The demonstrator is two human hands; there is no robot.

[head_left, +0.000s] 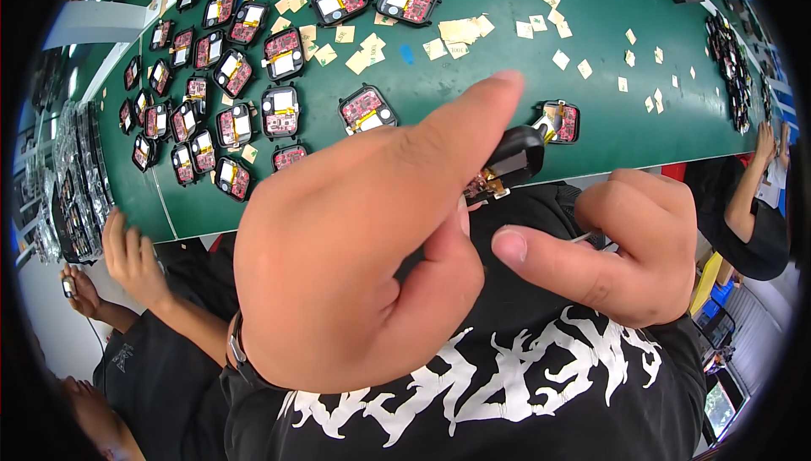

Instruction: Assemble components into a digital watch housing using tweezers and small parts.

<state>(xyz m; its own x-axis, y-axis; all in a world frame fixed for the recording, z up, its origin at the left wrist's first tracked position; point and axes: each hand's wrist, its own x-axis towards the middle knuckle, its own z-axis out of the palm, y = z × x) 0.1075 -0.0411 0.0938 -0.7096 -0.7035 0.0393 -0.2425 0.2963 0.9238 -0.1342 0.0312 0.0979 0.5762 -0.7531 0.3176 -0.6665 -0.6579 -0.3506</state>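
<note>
My left hand (355, 233) fills the middle of the view, closed on a black smartwatch case (517, 157) with its index finger stretched along it. Part of a circuit board and yellowish flex ribbon show at the case's lower edge; the rest is hidden by my fingers. My right hand (635, 250) is to the right, apart from the case, with curled fingers. A sliver of a thin, light-coloured tool shows between its thumb and fingers; its kind is hidden. Just beyond the held case, an open watch case (562, 121) with a red circuit board lies on the green table (473, 98).
Many open watch cases (235, 125) with red boards spread over the table's left side. Small beige paper squares (460, 32) are scattered at the far side. Stacked clear trays (80, 182) stand far left. Dark parts (731, 68) pile up at right. Co-workers' hands (131, 258) show at both sides.
</note>
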